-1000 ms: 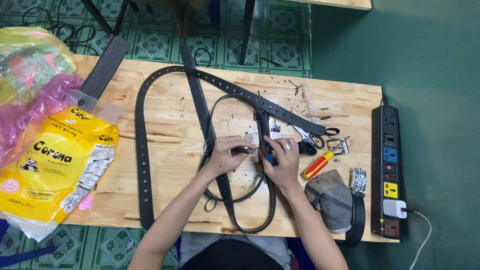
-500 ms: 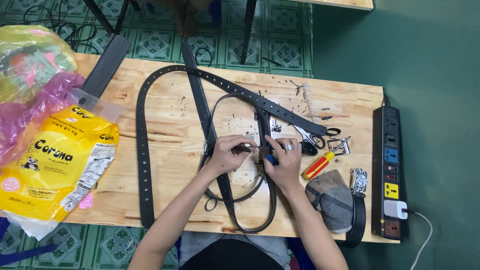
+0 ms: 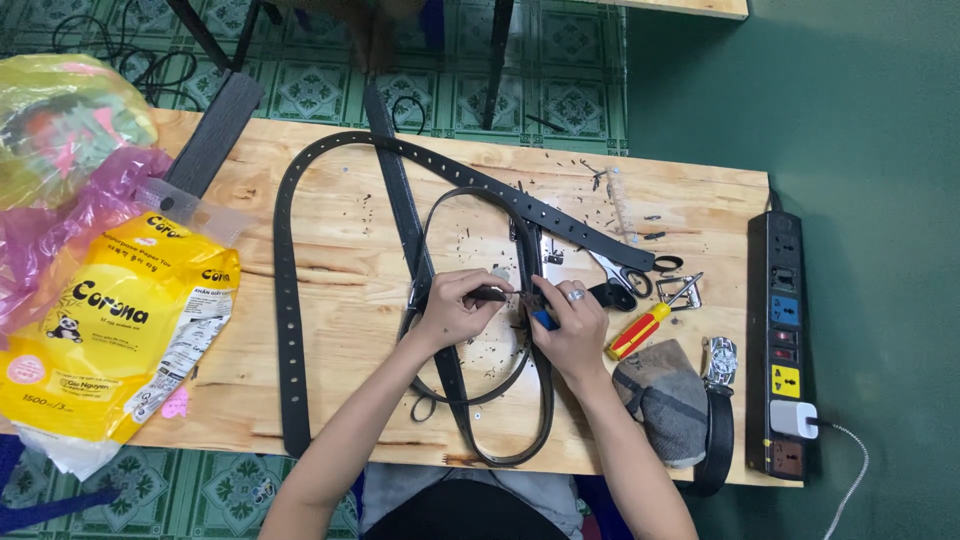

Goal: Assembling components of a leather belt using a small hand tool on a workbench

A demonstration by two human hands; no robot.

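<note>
Both hands on 1 black belt, mid-desk.

My left hand (image 3: pixel 455 305) pinches the belt (image 3: pixel 440 330) end; my right hand (image 3: pixel 572 325) grips a blue-handled tool (image 3: pixel 543 320), tip hidden by fingers. Scissors (image 3: pixel 625 275), red-yellow screwdriver (image 3: pixel 638 332), power strip (image 3: pixel 782 345) lie right; desk (image 3: pixel 340 270) front edge cut by my arms.

Both hands (image 3: pixel 515 312) curled, fingertips meeting, forearms converging

Two hands (image 3: pixel 462 308) counted; three black belts (image 3: pixel 287 300); one scissors (image 3: pixel 628 272); one screwdriver (image 3: pixel 638 331); one power strip (image 3: pixel 781 350); one yellow bag (image 3: pixel 110 330); one watch (image 3: pixel 721 361).
</note>
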